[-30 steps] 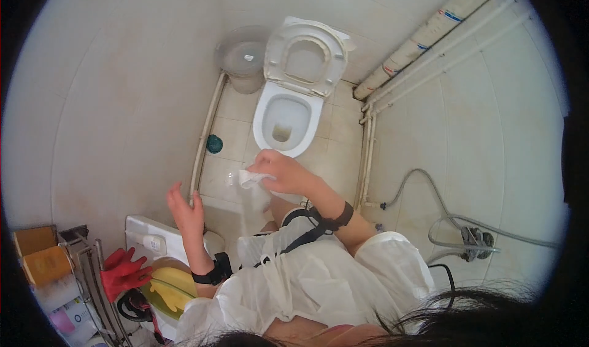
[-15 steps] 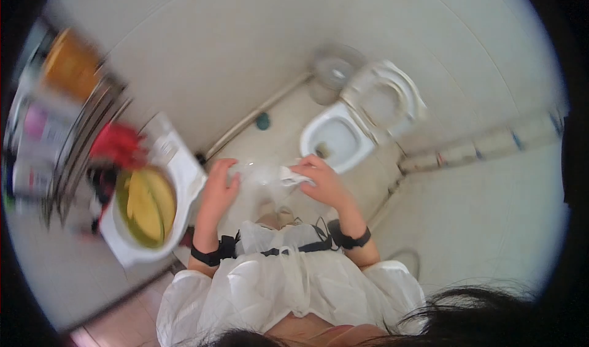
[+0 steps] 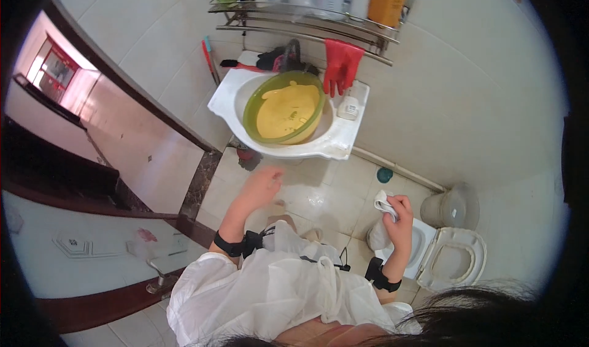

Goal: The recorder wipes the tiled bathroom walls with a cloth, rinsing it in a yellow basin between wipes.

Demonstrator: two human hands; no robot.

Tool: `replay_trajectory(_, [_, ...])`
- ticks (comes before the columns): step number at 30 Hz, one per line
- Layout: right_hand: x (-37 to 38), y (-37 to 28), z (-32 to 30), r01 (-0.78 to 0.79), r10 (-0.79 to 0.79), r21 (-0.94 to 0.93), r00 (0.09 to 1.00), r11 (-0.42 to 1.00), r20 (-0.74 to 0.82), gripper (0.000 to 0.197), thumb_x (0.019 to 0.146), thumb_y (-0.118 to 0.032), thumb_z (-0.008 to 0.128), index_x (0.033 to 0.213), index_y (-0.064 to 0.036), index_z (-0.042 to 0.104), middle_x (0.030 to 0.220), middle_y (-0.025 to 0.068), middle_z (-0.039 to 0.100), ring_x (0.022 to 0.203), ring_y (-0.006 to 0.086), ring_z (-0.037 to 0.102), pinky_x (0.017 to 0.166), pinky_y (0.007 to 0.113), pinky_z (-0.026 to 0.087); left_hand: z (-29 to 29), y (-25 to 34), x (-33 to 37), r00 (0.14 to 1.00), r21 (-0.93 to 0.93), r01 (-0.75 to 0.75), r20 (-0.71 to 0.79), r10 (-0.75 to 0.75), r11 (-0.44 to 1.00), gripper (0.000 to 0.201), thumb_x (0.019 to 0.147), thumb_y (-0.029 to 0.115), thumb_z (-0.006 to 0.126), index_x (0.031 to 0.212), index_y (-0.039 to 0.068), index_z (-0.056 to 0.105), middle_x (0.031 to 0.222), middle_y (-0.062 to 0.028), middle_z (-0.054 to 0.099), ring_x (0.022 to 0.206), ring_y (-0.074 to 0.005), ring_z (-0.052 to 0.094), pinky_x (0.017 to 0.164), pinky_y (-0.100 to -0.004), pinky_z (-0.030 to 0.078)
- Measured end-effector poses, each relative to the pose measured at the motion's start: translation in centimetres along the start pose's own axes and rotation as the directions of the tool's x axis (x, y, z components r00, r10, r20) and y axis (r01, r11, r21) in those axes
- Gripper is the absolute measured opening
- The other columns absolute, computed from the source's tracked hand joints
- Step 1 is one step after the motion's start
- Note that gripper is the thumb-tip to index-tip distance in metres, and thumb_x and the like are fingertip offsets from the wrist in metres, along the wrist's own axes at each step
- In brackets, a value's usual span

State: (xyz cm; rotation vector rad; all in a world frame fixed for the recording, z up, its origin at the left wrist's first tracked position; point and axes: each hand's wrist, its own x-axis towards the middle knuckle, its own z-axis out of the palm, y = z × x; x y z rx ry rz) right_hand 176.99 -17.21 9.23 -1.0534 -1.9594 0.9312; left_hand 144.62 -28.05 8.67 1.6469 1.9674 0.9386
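Note:
My right hand (image 3: 399, 218) is closed around a crumpled white cloth-like piece (image 3: 385, 204), too small to name surely. A whitish translucent shape (image 3: 376, 235) shows just below that hand, in front of the toilet (image 3: 419, 242); whether they touch I cannot tell. My left hand (image 3: 261, 187) is raised short of the sink, blurred by motion, its fingers seemingly bent and nothing visible in them. Ahead of it, the white sink (image 3: 230, 95) bears a tilted green-rimmed basin (image 3: 250, 117) with a yellow inside.
Red rubber gloves (image 3: 342, 65) hang from a metal rack (image 3: 294, 31) lined with several bottles. A small white container (image 3: 348, 107) stands on the sink's right edge. A grey bucket (image 3: 454, 206) is beside the toilet. At left is a doorway with a door (image 3: 116, 242).
My view has swung left, bringing the sink and doorway in. My hands, earlier close together at the white piece, are now apart, and the right hand alone holds it.

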Motion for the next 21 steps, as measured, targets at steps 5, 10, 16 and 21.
replay_trajectory(5, [2.4,-2.3,2.8,0.021,-0.019,-0.037,0.997,0.999,0.071,0.035,0.057,0.005,0.05,0.092,0.0003,0.056,0.084,0.0093,0.046,0.077,0.0213,0.049,0.069,0.025,0.04,-4.0,-3.9,-0.1,0.985,0.005,0.121,-0.125,-0.12,0.993,0.018,0.076,0.008,0.05,0.091,0.0,0.051,0.082,-0.0141,0.053,0.078,-0.0272,0.053,0.068,-0.0324,0.042])
replay_trajectory(10, [5.2,-4.3,7.7,0.073,-0.07,-0.01,0.986,0.997,0.149,0.036,0.058,0.005,0.049,0.092,0.0005,0.056,0.083,0.0093,0.045,0.077,0.0211,0.049,0.07,0.026,0.04,-8.1,-7.7,0.7,0.979,0.029,0.089,-0.187,-0.082,0.996,0.018,0.076,0.008,0.05,0.091,-0.001,0.05,0.082,-0.0145,0.053,0.078,-0.0277,0.052,0.069,-0.0331,0.042])
replay_trajectory(16, [9.9,-8.6,16.7,0.076,-0.076,0.016,0.925,0.997,0.372,0.035,0.058,0.005,0.046,0.092,0.0036,0.053,0.087,0.0086,0.046,0.081,0.0188,0.047,0.073,0.024,0.038,-13.5,-13.6,-1.1,0.946,-0.025,0.154,-0.283,-0.155,0.988,0.018,0.076,0.009,0.052,0.092,0.0,0.051,0.085,-0.0145,0.052,0.08,-0.0265,0.053,0.07,-0.0329,0.042])
replay_trajectory(21, [14.6,-13.4,27.0,0.124,-0.171,0.119,0.773,0.985,0.611,0.038,0.058,0.005,0.046,0.095,0.0007,0.055,0.09,0.0076,0.047,0.083,0.019,0.048,0.077,0.025,0.037,-19.5,-20.8,-7.2,0.782,0.024,0.513,-0.424,-0.456,0.858,0.02,0.075,0.01,0.054,0.094,0.002,0.051,0.089,-0.0144,0.052,0.083,-0.0262,0.053,0.072,-0.0335,0.042])
